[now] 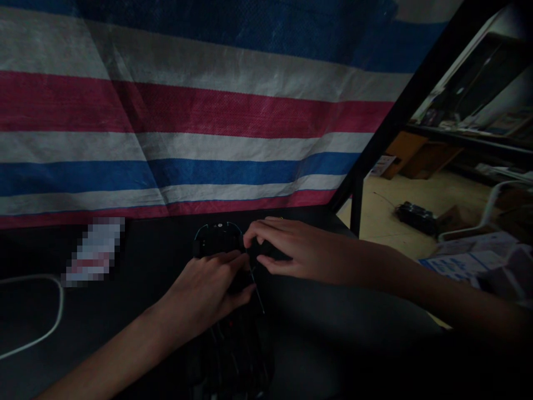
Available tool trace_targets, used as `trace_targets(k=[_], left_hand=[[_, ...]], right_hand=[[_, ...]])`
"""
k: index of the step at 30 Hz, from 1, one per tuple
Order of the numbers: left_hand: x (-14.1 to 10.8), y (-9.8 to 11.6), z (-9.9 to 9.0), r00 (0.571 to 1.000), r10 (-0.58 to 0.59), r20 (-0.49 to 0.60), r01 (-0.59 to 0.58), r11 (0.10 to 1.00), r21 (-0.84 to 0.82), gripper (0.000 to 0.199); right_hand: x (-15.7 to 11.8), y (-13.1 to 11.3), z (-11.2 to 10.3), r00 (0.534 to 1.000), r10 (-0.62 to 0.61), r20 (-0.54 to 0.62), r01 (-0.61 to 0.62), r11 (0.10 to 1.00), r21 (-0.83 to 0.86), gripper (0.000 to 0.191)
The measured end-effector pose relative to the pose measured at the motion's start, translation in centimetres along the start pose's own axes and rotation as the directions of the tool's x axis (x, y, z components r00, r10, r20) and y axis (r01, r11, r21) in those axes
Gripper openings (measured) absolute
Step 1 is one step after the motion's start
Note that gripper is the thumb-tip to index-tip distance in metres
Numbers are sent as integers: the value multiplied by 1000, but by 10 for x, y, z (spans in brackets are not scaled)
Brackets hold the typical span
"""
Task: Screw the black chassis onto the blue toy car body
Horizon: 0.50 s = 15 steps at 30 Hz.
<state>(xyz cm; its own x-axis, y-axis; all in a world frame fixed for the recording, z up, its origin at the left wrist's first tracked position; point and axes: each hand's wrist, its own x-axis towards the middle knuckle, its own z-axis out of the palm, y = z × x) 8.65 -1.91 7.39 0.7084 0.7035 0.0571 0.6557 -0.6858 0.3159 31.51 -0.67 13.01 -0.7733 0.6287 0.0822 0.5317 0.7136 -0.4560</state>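
Note:
A black device with thin teal curved edges [217, 233] rests on the dark table, close to the striped sheet. My left hand [212, 278] lies against its near side, fingers bent and thumb below; the gripped part is too dark to make out. Just to the right, my right hand [283, 247] is curled, with fingertips near the left hand's fingers. Something dark shows between its thumb and fingers, but its kind is unclear. A thin pale line [258, 293] slants down from between the hands. Below them are several dark ribbed pieces [237, 355], mostly lost in shadow.
A striped woven sheet [233, 111] hangs behind the black table [154, 244]. On the left are a pixelated pale packet [95, 250] and a white cable loop [61, 305]. A black frame post [356, 203] stands right, with boxes and clutter on the floor beyond.

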Motion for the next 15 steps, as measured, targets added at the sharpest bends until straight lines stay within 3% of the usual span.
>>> trace_targets(k=[5, 10, 15], left_hand=[[0, 1, -1, 1000, -9, 28, 10, 1000, -5, 31], [0, 3, -3, 999, -21, 28, 21, 999, 24, 29], [1, 1, 0, 1000, -4, 4, 4, 1000, 29, 28]], right_hand=[[2, -2, 2, 999, -35, -22, 35, 999, 7, 22], [5, -8, 2, 990, 141, -27, -143, 985, -98, 23], [6, -10, 3, 998, 52, -26, -54, 996, -70, 18]])
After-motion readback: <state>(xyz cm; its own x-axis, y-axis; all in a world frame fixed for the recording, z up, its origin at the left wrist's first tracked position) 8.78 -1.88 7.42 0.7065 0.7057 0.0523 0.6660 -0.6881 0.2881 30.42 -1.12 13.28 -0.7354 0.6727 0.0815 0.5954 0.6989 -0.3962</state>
